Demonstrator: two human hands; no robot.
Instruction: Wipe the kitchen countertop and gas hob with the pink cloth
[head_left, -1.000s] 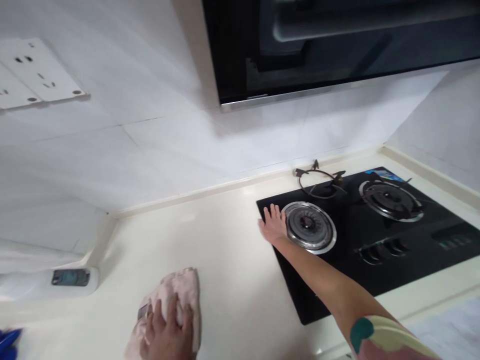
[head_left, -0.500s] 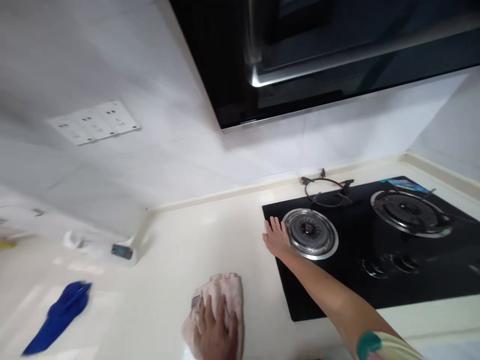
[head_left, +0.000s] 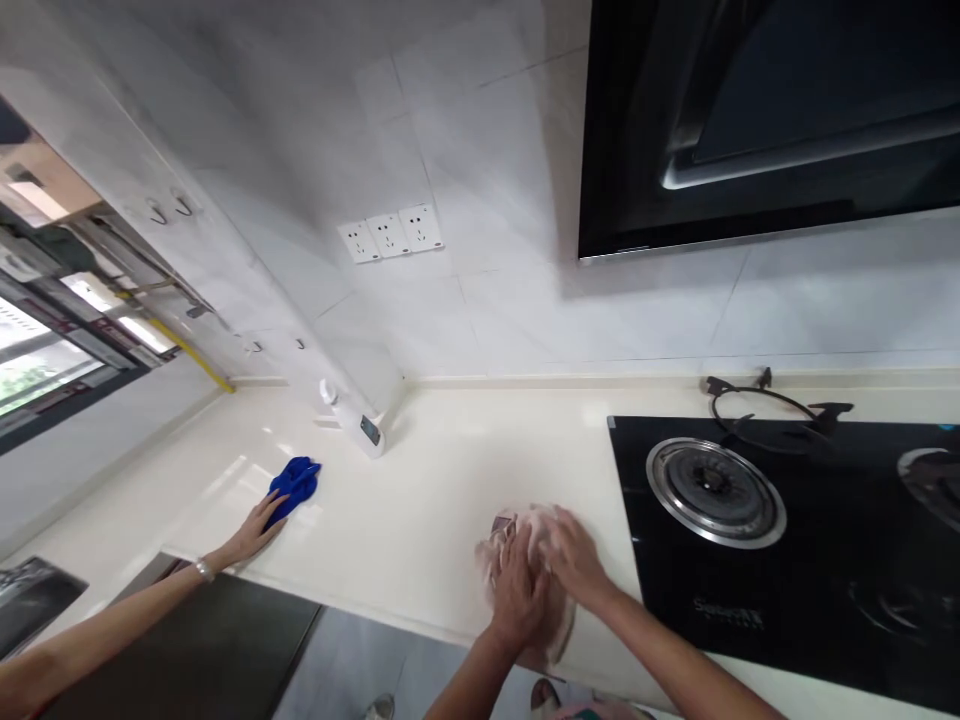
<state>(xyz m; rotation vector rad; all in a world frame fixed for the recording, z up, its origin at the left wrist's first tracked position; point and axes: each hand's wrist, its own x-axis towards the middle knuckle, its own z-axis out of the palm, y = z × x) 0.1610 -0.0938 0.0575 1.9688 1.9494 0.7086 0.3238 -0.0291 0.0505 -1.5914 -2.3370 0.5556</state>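
A pale pink cloth point(head_left: 553, 625) lies bunched on the cream countertop point(head_left: 420, 500), left of the stove. My left hand point(head_left: 519, 590) is pressed onto its middle, fingers bent into the folds. At the cloth's upper right side, my right hand point(head_left: 576, 560) grips it with curled fingers; motion blurs the fingertips. A small dark label point(head_left: 501, 524) shows on the cloth's upper left corner. Further left, a co-worker's hand point(head_left: 251, 532) with a bracelet rests against a blue cloth point(head_left: 296, 482).
To the right sits a black gas stove point(head_left: 697, 590) with an uncovered burner point(head_left: 716, 490). Its pan support point(head_left: 772, 430) stands behind. A white bottle-shaped object point(head_left: 352, 420) leans by the wall. Overhead hangs a black range hood point(head_left: 750, 210). A sink point(head_left: 37, 600) lies far left.
My right hand has come from the stove's left edge onto the pink cloth, which is now more bunched. My view has swung left, and a co-worker's arm now shows at the blue cloth.
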